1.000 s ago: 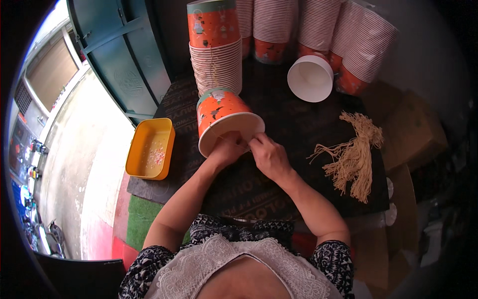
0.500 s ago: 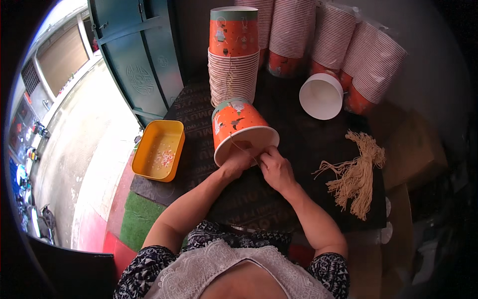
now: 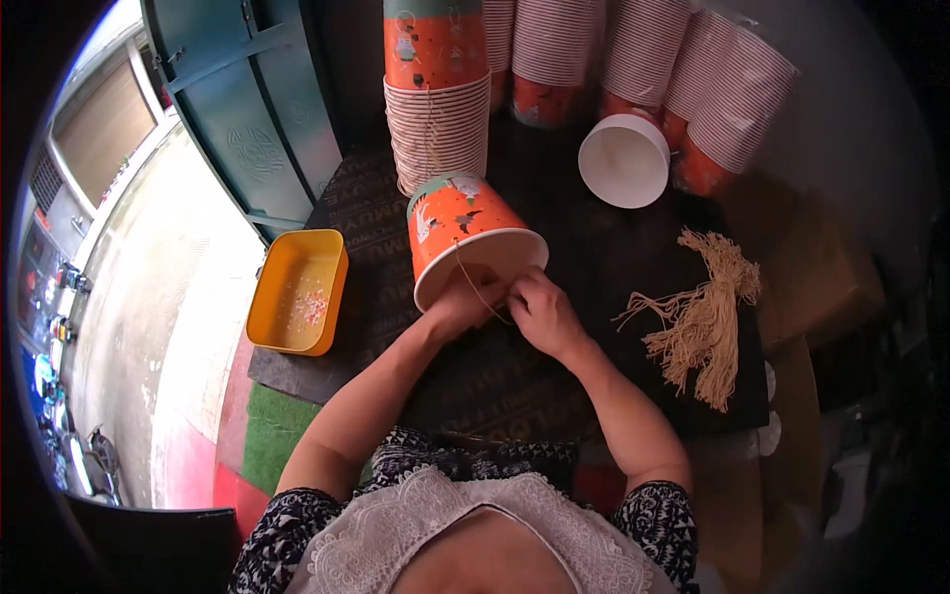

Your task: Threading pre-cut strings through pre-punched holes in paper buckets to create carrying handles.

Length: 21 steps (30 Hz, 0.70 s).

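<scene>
An orange paper bucket [image 3: 465, 220] with a green band and printed figures lies tilted, its white-rimmed mouth toward me. A thin beige cord [image 3: 468, 269] comes out of its side and loops down to my hands. My left hand [image 3: 460, 302] reaches into the mouth, closed; its fingertips are partly hidden and what they hold cannot be made out. My right hand [image 3: 544, 315] is closed in a pinch on the cord at the right of the rim. Behind the bucket rises a tall stack of matching buckets [image 3: 437, 134], with cord hanging down its side.
A yellow tray [image 3: 259, 307] with small pink and white bits sits at left on the black table [image 3: 475, 396]. A bundle of beige cords [image 3: 708, 327] lies at right. Farther back are a white-lined bucket on its side [image 3: 623, 163] and several wrapped bucket stacks [image 3: 648, 49].
The view has shifted, so the table's things sit slightly higher and farther left. Both hands remain at the bucket's mouth; more of the cord loop shows below the rim.
</scene>
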### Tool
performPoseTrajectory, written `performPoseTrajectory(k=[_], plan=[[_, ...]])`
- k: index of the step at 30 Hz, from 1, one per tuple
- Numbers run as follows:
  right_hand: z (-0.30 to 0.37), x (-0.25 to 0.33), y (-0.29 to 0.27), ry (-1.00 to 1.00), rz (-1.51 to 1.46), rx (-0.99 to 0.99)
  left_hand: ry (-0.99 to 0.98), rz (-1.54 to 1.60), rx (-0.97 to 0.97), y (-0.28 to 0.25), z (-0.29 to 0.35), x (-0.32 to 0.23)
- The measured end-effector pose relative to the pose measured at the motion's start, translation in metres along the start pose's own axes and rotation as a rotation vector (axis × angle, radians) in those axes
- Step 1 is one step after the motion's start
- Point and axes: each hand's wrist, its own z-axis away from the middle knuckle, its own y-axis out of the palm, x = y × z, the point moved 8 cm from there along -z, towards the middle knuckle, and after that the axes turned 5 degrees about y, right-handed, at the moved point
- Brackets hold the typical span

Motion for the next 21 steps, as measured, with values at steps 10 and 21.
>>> performPoseTrajectory(k=[10, 21], plan=[[-0.004, -0.003, -0.018, 0.109, -0.123, -0.067, 0.093, -0.066, 0.073, 0.010, 0.006, -0.012], [0.003, 0.033, -0.025, -0.098, -0.212, -0.183, 0.340, -0.244, -0.101, 0.006, -0.005, -0.001]])
